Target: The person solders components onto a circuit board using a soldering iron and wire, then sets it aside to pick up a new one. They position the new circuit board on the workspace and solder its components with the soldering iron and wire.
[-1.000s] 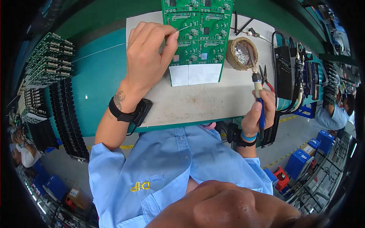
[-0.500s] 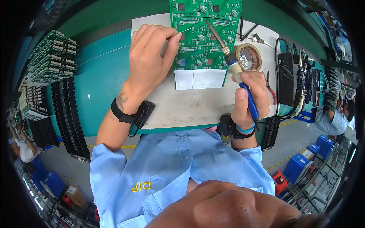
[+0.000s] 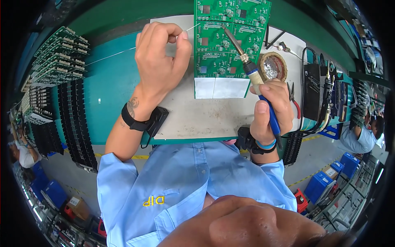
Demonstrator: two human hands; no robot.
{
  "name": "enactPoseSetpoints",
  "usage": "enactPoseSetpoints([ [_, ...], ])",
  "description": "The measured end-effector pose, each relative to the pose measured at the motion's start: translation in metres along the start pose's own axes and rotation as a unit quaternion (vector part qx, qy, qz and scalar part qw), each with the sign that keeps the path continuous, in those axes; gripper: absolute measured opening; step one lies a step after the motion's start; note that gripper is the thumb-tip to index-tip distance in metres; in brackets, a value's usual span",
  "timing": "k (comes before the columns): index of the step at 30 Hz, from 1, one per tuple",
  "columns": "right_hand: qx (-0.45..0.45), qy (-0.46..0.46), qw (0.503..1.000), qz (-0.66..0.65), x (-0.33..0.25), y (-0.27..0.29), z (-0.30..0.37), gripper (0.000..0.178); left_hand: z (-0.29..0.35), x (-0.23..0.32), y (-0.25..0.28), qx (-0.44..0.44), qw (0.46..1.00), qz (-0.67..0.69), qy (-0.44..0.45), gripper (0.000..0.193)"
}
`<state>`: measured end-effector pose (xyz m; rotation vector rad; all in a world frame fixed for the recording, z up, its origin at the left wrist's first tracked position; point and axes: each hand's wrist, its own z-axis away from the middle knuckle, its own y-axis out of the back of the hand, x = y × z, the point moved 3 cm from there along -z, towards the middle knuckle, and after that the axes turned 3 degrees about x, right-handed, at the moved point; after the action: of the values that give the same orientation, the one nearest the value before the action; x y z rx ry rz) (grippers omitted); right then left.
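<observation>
A green panel of several joined circuit boards [image 3: 214,43] lies before me, with white paper along its near edge. My left hand [image 3: 162,61] is closed in a pinch on a thin solder wire [image 3: 192,28], whose end reaches over the panel's left edge. The wire trails away left behind the hand. My right hand [image 3: 273,111] grips a soldering iron [image 3: 252,71] with a blue and cream handle. Its tip is at a row of pins on the panel, apart from the wire's end; whether it touches cannot be made out.
Right of the panel sits a round tin [image 3: 284,68] with silvery bits. Beyond it are red-handled pliers [image 3: 294,103] and a black holder [image 3: 311,90] with cables. Stacked circuit boards [image 3: 59,57] and black slotted racks [image 3: 76,123] stand left. Another person [image 3: 362,133] is far right.
My left hand has drawn the solder wire's end left, away from the iron tip. The iron tip sits slightly further left on the panel. The whole table view has shifted a little right.
</observation>
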<state>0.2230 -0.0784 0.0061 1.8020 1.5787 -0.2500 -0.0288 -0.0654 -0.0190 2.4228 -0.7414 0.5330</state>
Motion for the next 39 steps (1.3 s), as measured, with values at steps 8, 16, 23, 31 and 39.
enactPoseSetpoints([
  [8, 0.001, -0.002, 1.0, -0.009, 0.001, -0.01, -0.006, 0.024, 0.0, -0.004, 0.0, 0.0, 1.0, -0.002, -0.009, 0.013],
  [16, 0.01, 0.001, 1.0, -0.015, 0.002, -0.013, -0.003, 0.025, 0.002, -0.003, 0.003, 0.002, 1.0, -0.003, -0.015, 0.014],
  [23, 0.096, 0.0, 0.995, -0.026, 0.008, -0.004, 0.014, 0.031, 0.001, -0.001, 0.002, -0.01, 1.0, -0.004, -0.001, 0.011],
  [31, 0.325, -0.229, 0.91, -0.119, 0.022, 0.033, 0.078, 0.039, 0.009, -0.005, -0.003, -0.014, 0.986, -0.01, 0.165, 0.019],
  [39, 0.345, -0.345, 0.755, -0.439, 0.038, 0.016, 0.075, 0.063, 0.012, -0.028, -0.02, -0.018, 0.992, 0.001, 0.128, 0.019],
])
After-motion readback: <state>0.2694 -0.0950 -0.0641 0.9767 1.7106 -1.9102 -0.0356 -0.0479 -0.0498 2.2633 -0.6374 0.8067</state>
